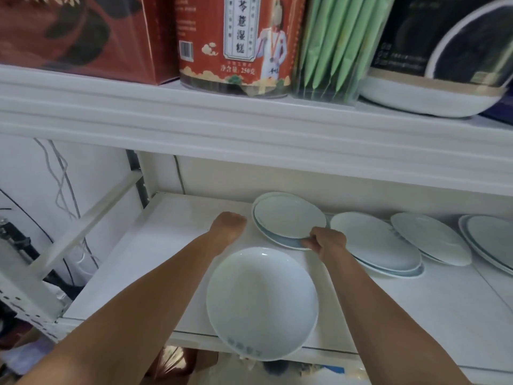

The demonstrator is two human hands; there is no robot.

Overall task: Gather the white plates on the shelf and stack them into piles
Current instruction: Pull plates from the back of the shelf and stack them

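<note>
- We are counting five groups of white plates on the lower shelf (155,262): a near plate (261,304) at the front edge, overhanging it a little; a back pile (288,218) of what looks like two plates; a middle pile (377,243), also seemingly two; a further plate (433,240) overlapping the middle pile's right side; and an edge pile (491,240) cut off by the frame, its count unclear.
- On the upper shelf we are seeing one red box (83,34), one red tin (236,45), one clear tub of green packets (336,48) and one bowl (433,93).
- Our right hand (327,241) is reaching forward and pinching the front rim of the back pile's top plate, fingers closed on it.
- Our left hand (229,225) is stretching out just left of that pile, back of the hand facing us; it is holding nothing we can see, and we cannot tell whether the fingers are curled or spread.
</note>
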